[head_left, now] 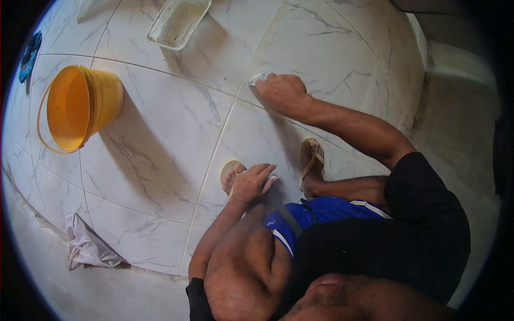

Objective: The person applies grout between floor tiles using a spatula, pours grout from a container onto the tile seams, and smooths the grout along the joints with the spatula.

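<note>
My right hand (284, 93) is closed around a small whitish piece (258, 79) smeared with pale paste; its exact kind is hard to make out. It presses down by a joint where the marble-patterned floor tiles (176, 134) meet. My left hand (254, 183) hangs beyond my bent knee, above one sandalled foot (231, 174). Its fingers are stretched out with nothing in them, and there is white residue on the thumb. A white rectangular tub (155, 38) with pale residue inside stands on the tiles beyond my hands.
A yellow bucket (101, 101) with its handle hanging down stands at the left. Nearer, a crumpled white bag or cloth (88, 246) lies by the tile edge. Something blue and dark (30, 56) lies at the far left. Rough grey floor (455, 117) borders the tiles on the right.
</note>
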A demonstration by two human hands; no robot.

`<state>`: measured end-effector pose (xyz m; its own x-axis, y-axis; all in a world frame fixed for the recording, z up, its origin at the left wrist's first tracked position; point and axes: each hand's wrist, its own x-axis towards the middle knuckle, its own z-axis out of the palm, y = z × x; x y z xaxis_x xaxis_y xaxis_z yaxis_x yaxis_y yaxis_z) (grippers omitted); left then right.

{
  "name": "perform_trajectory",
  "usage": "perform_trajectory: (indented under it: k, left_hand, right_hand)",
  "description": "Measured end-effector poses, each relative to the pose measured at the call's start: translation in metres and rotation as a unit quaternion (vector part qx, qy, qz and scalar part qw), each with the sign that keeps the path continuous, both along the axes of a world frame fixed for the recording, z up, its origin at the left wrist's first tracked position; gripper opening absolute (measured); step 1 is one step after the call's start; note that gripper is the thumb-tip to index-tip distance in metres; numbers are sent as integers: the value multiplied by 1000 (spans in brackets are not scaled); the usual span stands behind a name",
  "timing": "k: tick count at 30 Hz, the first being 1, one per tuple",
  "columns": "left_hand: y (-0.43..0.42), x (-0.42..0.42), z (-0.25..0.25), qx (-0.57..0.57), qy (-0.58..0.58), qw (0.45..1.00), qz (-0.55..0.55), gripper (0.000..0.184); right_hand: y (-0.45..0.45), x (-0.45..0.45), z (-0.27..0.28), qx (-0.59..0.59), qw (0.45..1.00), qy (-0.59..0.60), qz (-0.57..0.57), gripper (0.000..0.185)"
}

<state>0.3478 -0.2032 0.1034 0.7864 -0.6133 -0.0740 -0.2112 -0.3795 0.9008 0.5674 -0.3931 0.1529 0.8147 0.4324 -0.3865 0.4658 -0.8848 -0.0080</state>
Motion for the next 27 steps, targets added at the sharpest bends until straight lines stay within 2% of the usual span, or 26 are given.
perform_trajectory:
  k: [4,5,8,12,15,18,21,23,25,27]
  left_hand:
    - [-1,-1,-3,0,-1,1000,2,36]
    - [0,-1,-1,2,0,1000,0,36]
    - [1,-3,-2,8,-12,1000,4,35]
    - [0,-4,-3,9,-8,1000,-1,35]
    - [1,-5,-3,14,-6,1000,0,35]
    - [0,-2,-1,17,-15,1000,-2,35]
    - [-1,-2,2,22,-22,1000,1,36]
    - [-3,-2,-2,13,-42,999,9,36]
    - [-4,-2,-2,14,-48,999,11,35]
    - [-4,0,1,25,-41,999,3,35]
  right_hand:
    - [1,52,-10,-10,998,-43,-35,13]
    - [0,58,-18,-33,998,-8,-48,12]
    - [13,2,-17,24,999,-17,-37,12]
    - [16,-39,6,26,999,40,-12,14]
    - [12,-11,1,12,1000,2,-27,15]
    - [7,0,4,-10,998,63,-9,16]
    - [-25,23,11,5,1000,2,-5,17]
    - [-66,66,9,-13,997,-14,-73,20]
    - [-109,120,11,-55,990,-81,-106,23]
    - [-158,171,6,17,988,-124,-87,24]
